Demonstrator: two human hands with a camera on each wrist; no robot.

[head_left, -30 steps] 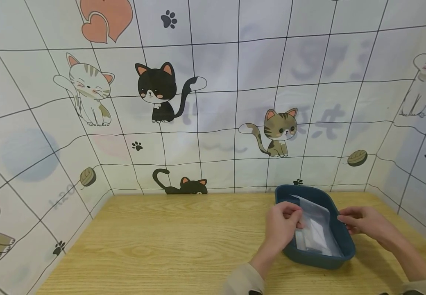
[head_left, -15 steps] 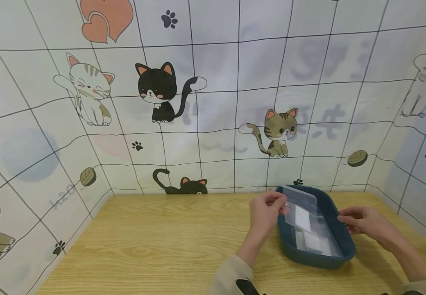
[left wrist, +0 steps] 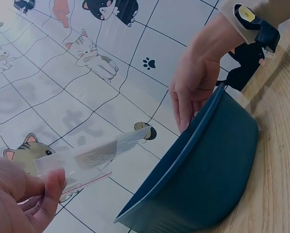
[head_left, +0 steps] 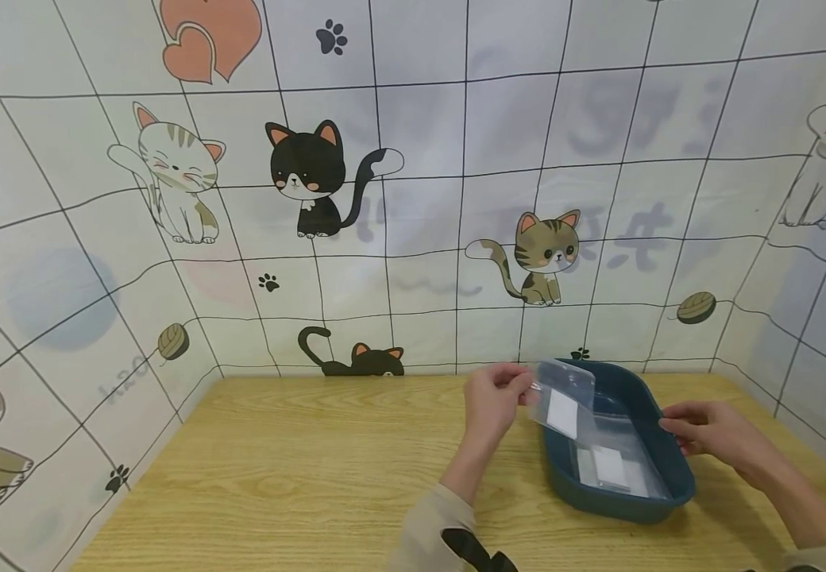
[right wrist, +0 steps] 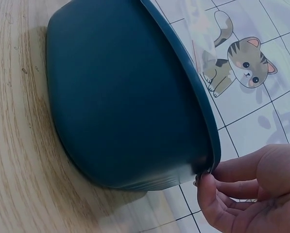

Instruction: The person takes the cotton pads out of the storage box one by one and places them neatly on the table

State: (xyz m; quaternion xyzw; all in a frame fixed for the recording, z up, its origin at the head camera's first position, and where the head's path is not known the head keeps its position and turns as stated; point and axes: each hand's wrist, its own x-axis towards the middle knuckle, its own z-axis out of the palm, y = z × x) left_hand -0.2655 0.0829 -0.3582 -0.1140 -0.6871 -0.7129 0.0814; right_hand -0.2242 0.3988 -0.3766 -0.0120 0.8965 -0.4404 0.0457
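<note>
My left hand (head_left: 493,397) pinches the edge of a clear plastic zip bag (head_left: 563,409) with a white piece inside. In the head view, the bag overlaps the left rim of a dark blue bin (head_left: 602,506). A red seal line shows along the bag (left wrist: 93,158) in the left wrist view. More clear bags with white contents (head_left: 607,465) lie in the bin. My right hand (head_left: 713,433) grips the bin's right rim; thumb and fingers (right wrist: 237,167) pinch that rim in the right wrist view.
The bin stands on a wood-grain table (head_left: 327,469), towards its right side. A white cloth wall (head_left: 420,214) printed with grid lines and cartoon cats rises behind and at both sides.
My left hand has drawn the zip bag up out of the bin and moved left with it. My right hand has stayed on the rim.
</note>
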